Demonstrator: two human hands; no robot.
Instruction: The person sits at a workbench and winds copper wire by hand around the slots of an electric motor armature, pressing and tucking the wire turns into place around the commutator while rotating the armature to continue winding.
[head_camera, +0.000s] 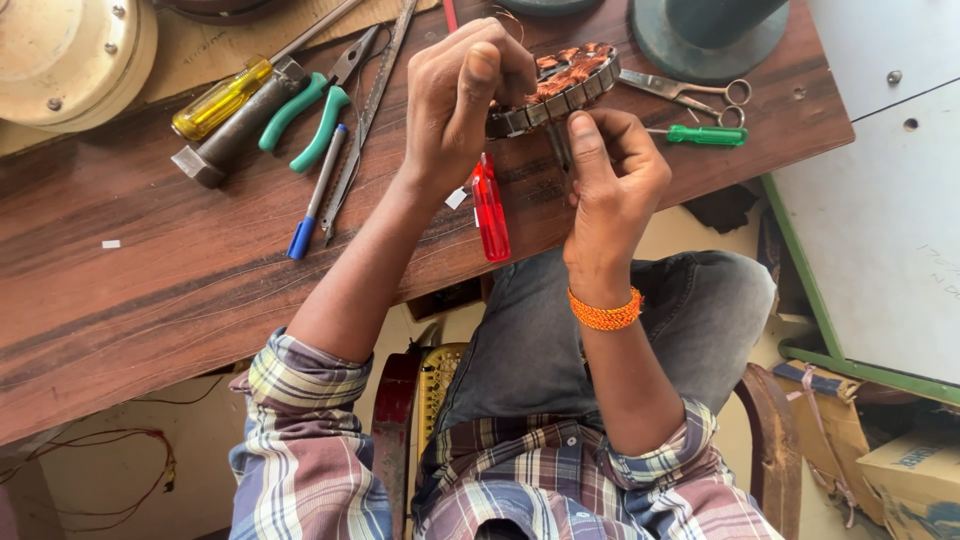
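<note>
Dark wooden workbench (150, 260), pale floor (200, 450), white green-framed cabinet (880, 230), cardboard box (915, 480)

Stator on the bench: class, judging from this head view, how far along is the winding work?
Done: copper coils already sit in the far slots of the stator. In hand: the left hand grips its near edge while the right hand works at the rim below; what it pinches is hidden. Left: the near rim shows bare metal, seemingly unwound. The scissors and pliers lie unused.

Left hand (465, 95) raised, fingers curled inward, thumb pressed forward. Right hand (610, 175) just beside it, thumb extended upward, fingers folded. Both forearms bare, sleeves rolled to elbows.
</note>
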